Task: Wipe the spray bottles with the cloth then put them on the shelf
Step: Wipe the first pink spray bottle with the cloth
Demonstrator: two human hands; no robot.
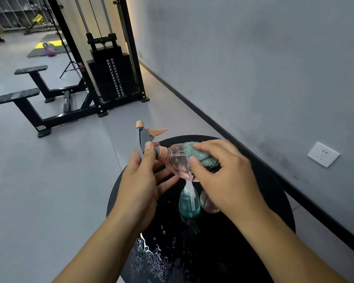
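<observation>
A clear pink spray bottle point(175, 160) with a grey and peach trigger head lies sideways in the air above a round black table point(274, 190). My left hand point(140, 180) grips it at the neck and head. My right hand point(221, 172) pinches a bunched teal cloth point(198, 155) against the bottle's body. Below them a teal spray bottle point(189, 203) with a white head stands on the table. Beside it a second pink bottle point(207, 203) is partly hidden under my right wrist.
Water drops glisten on the table's near part point(149, 256). A grey wall with a white socket point(323, 154) runs along the right. A black cable weight machine point(108, 78) and its benches stand on the grey floor to the left. No shelf shows.
</observation>
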